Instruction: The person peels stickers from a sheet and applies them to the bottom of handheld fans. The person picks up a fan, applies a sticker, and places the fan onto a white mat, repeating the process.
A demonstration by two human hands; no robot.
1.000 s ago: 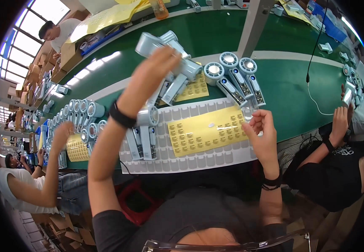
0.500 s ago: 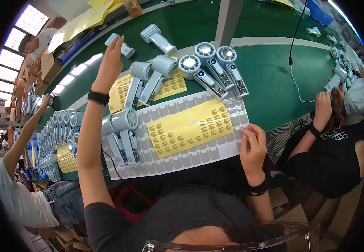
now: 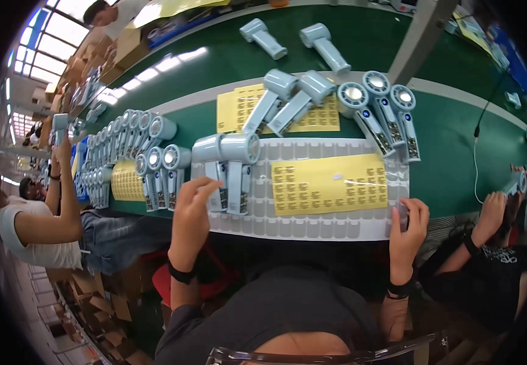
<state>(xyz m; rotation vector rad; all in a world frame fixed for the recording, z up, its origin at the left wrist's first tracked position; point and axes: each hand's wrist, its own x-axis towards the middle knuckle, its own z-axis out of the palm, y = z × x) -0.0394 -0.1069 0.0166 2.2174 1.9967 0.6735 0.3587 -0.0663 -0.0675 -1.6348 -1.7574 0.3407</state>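
Observation:
My left hand (image 3: 191,210), fingers loosely bent and apart with nothing visible in them, is beside the handles of two light-blue handheld fans (image 3: 237,176) lying on a sheet of grey rounded stickers (image 3: 318,229). My right hand (image 3: 408,228) rests at the sheet's right edge, thumb and fingers apart and holding nothing. On the grey sheet lies a yellow label sheet (image 3: 318,198) with rows of small dark print and a small white piece (image 3: 336,177) on it. Part of the grey sheet is under the fans.
Two fans stand on more yellow sheets (image 3: 230,112) behind; three round-faced fans (image 3: 385,112) lie at right. Two more (image 3: 263,39) lie across the table divider. Fan rows (image 3: 123,137) fill the left. A white cable (image 3: 476,167) hangs at right, near co-workers on both sides.
My left hand has come back from beside a fan at the far side to the near fans on the sheet. The view has shifted left. My right hand stays at the sheet's edge.

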